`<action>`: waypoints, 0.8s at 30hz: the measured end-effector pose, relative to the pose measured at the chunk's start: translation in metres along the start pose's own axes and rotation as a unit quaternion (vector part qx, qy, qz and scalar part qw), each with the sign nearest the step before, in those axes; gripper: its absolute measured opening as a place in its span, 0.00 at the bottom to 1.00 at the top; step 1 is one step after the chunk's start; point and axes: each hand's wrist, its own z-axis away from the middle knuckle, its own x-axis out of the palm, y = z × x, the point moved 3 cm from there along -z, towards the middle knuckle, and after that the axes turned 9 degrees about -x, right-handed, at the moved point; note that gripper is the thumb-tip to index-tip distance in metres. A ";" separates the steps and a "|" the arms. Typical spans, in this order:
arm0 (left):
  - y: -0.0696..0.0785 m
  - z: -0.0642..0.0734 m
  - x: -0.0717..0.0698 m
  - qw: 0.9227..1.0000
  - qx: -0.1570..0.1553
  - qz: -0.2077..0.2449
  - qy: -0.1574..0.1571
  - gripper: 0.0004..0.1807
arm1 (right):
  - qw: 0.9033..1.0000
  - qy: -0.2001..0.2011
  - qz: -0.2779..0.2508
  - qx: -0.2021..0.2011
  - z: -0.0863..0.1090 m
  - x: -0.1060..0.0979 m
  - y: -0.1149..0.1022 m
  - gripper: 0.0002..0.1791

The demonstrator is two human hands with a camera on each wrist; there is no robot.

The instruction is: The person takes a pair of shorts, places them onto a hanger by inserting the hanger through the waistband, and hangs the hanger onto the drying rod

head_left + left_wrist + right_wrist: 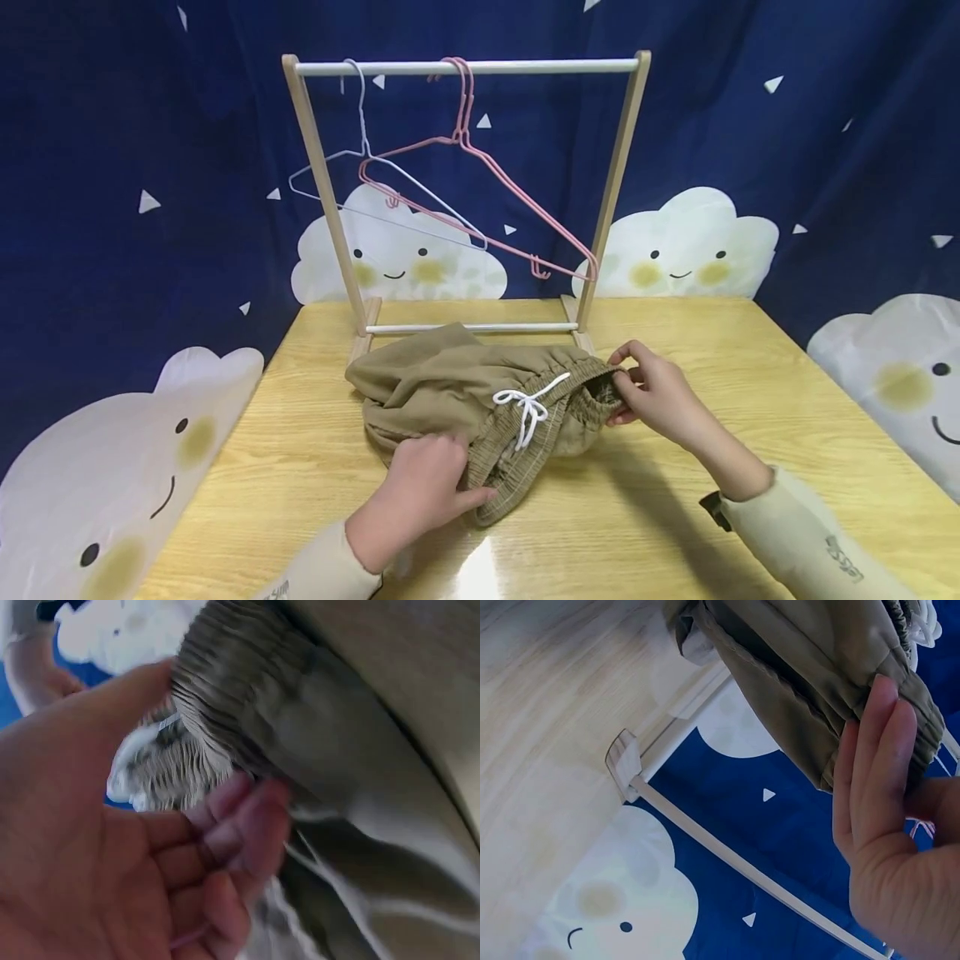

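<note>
A pair of khaki pants (442, 375) with a gathered elastic waistband and a white drawstring (527, 406) tied in a bow lies bunched over the table, its waist opening turned toward me. My left hand (429, 479) grips the near end of the waistband, thumb along the edge. In the left wrist view the thumb meets the ribbed waistband (217, 682) and the fingers curl by the cloth. At the far end of the waist, my right hand (656, 392) pinches the band between thumb and fingers. The right wrist view has its fingers (881, 765) flat along the khaki cloth.
Behind the pants stands a wooden clothes rack (617, 167) with a white top bar (540, 66). A white hanger (420, 185) and two pink hangers (525, 198) hang from it. The wooden table (750, 400) backs onto a dark blue curtain (150, 100) printed with clouds.
</note>
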 end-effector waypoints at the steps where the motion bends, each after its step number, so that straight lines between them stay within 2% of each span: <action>1: 0.002 0.001 0.003 1.000 -0.003 -0.006 -0.005 0.31 | 1.000 0.000 -0.003 -0.002 0.001 0.000 0.000 0.10; 3: 0.005 0.004 0.007 1.000 -0.006 -0.021 -0.016 0.27 | 1.000 0.000 0.003 -0.008 0.004 0.000 0.000 0.10; 7: 0.005 0.009 0.008 0.998 -0.028 -0.013 -0.052 0.19 | 0.998 0.015 0.050 -0.036 0.007 -0.006 0.001 0.12; 10: -0.001 0.010 -0.001 0.997 -0.056 0.008 -0.061 0.17 | 0.992 0.037 0.101 -0.064 0.009 -0.014 -0.001 0.14; 12: -0.008 0.010 -0.012 0.995 -0.079 0.033 -0.056 0.18 | 0.984 0.051 0.145 -0.091 0.010 -0.018 -0.003 0.16; 15: -0.022 0.008 -0.031 0.990 -0.109 0.085 -0.023 0.12 | 0.966 0.062 0.216 -0.125 0.012 -0.022 -0.007 0.18; 18: -0.035 0.004 -0.049 0.979 -0.137 0.152 0.020 0.07 | 0.952 0.060 0.265 -0.138 0.014 -0.018 -0.007 0.19; 21: -0.044 -0.001 -0.060 0.961 -0.148 0.219 0.086 0.08 | 0.957 0.053 0.256 -0.125 0.015 -0.007 -0.005 0.17; 24: -0.049 -0.005 -0.061 0.943 -0.156 0.264 0.131 0.09 | 0.967 0.041 0.216 -0.127 0.017 0.008 0.000 0.15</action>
